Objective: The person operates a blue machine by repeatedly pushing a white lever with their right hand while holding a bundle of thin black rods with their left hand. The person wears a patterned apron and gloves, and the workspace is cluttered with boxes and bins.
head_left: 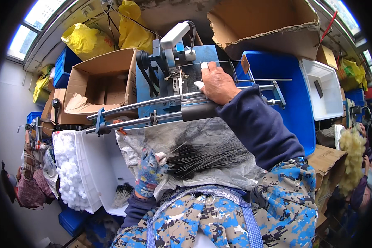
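Hands first, head view: left hand (149, 172), in a patterned glove, closed on a bundle of thin wires (202, 159) near the lap; right hand (217, 84) bare, fingers pressing one wire (219, 63) at the far blue machine (173, 78). Fingertips so near the mechanism could get pinched; loose wires may slide off.

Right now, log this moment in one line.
left hand: gripping thin wires | right hand: on blue machine, pinching wire
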Tool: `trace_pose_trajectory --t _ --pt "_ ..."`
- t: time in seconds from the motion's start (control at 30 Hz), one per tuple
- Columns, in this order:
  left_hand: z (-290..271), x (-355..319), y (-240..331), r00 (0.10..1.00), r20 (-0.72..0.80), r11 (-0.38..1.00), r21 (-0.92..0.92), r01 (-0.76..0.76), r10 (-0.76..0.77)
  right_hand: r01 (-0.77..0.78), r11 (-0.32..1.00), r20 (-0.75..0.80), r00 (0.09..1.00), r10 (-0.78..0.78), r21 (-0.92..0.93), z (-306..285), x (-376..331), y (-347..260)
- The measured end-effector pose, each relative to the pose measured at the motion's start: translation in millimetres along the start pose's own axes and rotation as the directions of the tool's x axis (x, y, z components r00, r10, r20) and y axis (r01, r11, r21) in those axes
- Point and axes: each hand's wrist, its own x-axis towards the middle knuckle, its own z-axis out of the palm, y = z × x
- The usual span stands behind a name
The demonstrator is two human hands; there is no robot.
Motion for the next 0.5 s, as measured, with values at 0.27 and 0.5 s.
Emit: trace_pose_trajectory --t 0.27,0.5 --pt "-6 28 28 0.997 -0.053 0.997 -0.062 -0.052 0.049 -0.073 0.966 -0.134 0.990 0.041 -0.246 -23 17 44" --pt "-10 -9 4 0.930 -0.176 0.926 -0.259 0.274 -0.324 -0.044 0.986 0.141 0.988 0.068 -0.164 -75 -27 26"
